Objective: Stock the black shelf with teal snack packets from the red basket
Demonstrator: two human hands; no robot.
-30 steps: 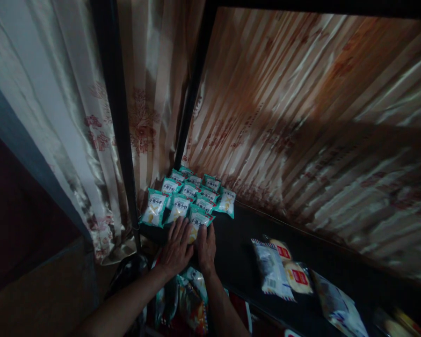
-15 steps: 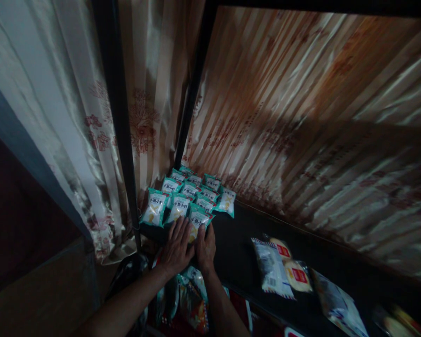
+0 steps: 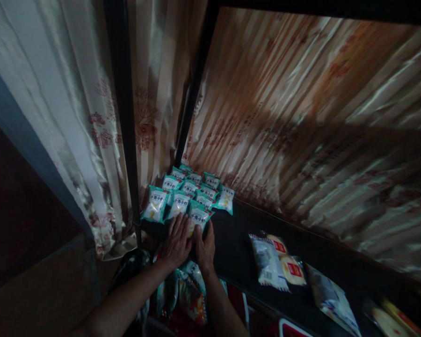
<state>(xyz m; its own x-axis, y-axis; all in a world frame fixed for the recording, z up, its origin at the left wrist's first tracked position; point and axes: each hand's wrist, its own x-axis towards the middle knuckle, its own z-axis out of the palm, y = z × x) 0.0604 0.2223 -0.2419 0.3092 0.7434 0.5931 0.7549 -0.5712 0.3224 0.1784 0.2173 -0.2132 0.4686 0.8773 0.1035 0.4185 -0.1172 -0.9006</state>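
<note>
Rows of teal-and-white snack bags (image 3: 180, 204) lean together at the left end of a black shelf (image 3: 231, 248). My left hand (image 3: 177, 241) lies with fingers stretched forward, their tips against the lower left of the front snack bag (image 3: 199, 216). On that same bag's right side is my right hand (image 3: 205, 245), its thumb over the lower front and its fingers along the edge. The bag leans back against the ones behind it; its bottom is hidden by my hands. Beneath my forearms, more teal bags (image 3: 196, 276) and an orange packet (image 3: 196, 302) show in part.
To the right along the shelf lie a blue-and-white packet (image 3: 268, 262), a round bread pack with a red label (image 3: 293, 270) and another packet (image 3: 331, 297). Black posts (image 3: 121, 93) stand at the left. Pleated curtains (image 3: 284, 117) hang behind. A red, white-rimmed edge (image 3: 289, 324) shows below.
The front snack bag sits slightly more upright, with my right thumb now over its lower front. Both hands stay at the same bag. The view has shifted slightly.
</note>
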